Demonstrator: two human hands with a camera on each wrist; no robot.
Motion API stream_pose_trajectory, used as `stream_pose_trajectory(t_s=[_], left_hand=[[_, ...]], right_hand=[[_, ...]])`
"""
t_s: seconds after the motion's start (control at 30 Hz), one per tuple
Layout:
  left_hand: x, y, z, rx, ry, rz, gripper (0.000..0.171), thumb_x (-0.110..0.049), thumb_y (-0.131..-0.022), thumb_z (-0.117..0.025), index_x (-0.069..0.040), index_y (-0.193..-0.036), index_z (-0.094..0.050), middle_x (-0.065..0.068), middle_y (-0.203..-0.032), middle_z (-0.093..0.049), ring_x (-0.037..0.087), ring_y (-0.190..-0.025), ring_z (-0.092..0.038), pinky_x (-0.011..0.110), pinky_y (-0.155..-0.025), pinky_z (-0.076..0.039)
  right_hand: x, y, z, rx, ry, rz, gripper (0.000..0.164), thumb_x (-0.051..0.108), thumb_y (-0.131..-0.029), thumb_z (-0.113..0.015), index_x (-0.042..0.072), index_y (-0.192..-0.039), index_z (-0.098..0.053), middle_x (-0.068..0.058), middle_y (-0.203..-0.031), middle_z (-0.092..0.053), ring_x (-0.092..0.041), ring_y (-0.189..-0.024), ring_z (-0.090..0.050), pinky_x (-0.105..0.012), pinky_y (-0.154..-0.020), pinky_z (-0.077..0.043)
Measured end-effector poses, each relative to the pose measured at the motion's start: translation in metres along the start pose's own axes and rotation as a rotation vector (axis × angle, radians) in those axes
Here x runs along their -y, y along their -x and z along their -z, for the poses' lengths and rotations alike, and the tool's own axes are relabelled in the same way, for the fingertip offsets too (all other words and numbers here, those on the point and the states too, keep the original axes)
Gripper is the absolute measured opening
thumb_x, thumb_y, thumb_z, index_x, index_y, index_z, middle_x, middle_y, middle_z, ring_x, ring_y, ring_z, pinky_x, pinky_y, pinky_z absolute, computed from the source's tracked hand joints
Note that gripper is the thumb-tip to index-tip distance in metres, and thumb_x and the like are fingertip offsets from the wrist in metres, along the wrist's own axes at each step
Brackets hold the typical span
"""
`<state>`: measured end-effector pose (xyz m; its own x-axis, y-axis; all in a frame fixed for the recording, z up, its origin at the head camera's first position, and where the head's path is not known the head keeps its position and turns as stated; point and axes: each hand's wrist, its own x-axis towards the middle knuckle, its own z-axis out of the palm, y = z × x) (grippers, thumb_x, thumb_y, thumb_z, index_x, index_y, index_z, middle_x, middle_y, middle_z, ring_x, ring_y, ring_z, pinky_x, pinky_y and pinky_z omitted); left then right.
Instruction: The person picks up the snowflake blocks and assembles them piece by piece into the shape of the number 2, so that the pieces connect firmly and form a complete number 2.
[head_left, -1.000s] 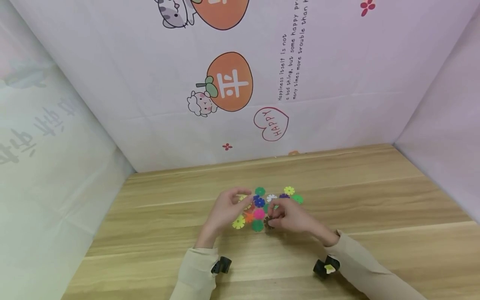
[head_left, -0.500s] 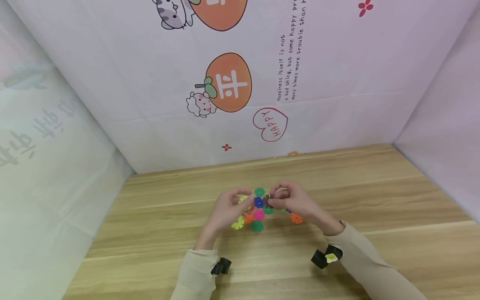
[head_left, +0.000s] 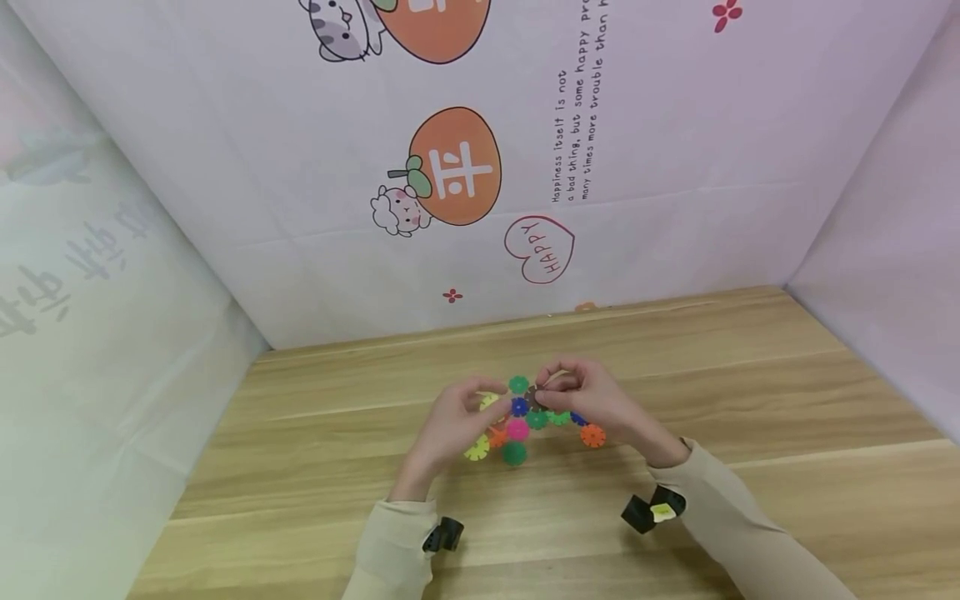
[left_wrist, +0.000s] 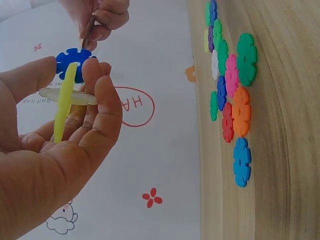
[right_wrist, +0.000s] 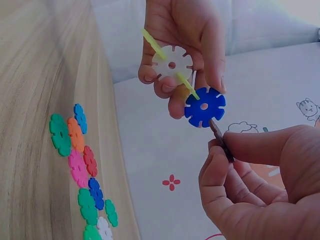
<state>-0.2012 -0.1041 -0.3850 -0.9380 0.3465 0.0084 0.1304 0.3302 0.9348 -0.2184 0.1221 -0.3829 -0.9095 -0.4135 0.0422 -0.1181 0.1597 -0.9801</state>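
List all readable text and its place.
"HAPPY": heart on back sheet
"Happiness itself is not a bad thing, but some happy pr… many times more trouble than…": back sheet, cut off
"平": lower orange fruit
Unreadable: faint characters on left sheet (blurred), character on upper fruit (cut off)

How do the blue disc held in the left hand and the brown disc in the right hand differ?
In the right wrist view, the blue disc shows its face; the brown disc is edge-on. The blue disc is joined to a yellow disc in the left hand; the right hand pinches the brown disc. Both are held off the table, their rims apparently touching.
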Motion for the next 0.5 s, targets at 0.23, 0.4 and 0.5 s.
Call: stream_pose_trajectory(t_s=[0.23,0.4,0.5], left_hand=[[-0.0007,0.0028,-0.0003,-0.002,-0.014,-0.015,0.032,-0.029,-0.093,-0.064,-0.008,-0.117,-0.063,0.015,-0.096,-0.070,0.020,-0.079,-0.068,0.032,-0.069,-0.054],[-0.0013,0.0027,-0.0010,0.008,-0.019,-0.029,0.030,-0.030,-0.092,-0.066,-0.010,-0.114,-0.065,0.007,-0.097,-0.070,0.028,-0.084,-0.068,0.033,-0.069,-0.053],[-0.0009,0.0024,-0.0013,0.020,-0.026,-0.056,0.027,-0.026,-0.092,-0.065,-0.008,-0.113,-0.066,0.006,-0.102,-0.069,0.023,-0.082,-0.068,0.029,-0.064,-0.052]], right_hand=[[0.0009,0.0011,-0.0012,-0.006,-0.001,0.020,0.014,0.003,-0.090,-0.063,-0.003,-0.102,-0.058,-0.012,-0.089,-0.072,-0.034,-0.087,-0.067,-0.037,-0.077,-0.055],[0.0019,0.0019,-0.0025,-0.008,-0.012,0.033,0.015,0.003,-0.090,-0.064,-0.004,-0.102,-0.059,-0.012,-0.088,-0.072,-0.022,-0.081,-0.068,-0.033,-0.073,-0.055],[0.0015,0.0012,-0.0035,-0.011,-0.022,0.026,0.016,0.003,-0.089,-0.065,-0.005,-0.102,-0.059,-0.014,-0.089,-0.071,-0.020,-0.077,-0.067,-0.035,-0.070,-0.056]])
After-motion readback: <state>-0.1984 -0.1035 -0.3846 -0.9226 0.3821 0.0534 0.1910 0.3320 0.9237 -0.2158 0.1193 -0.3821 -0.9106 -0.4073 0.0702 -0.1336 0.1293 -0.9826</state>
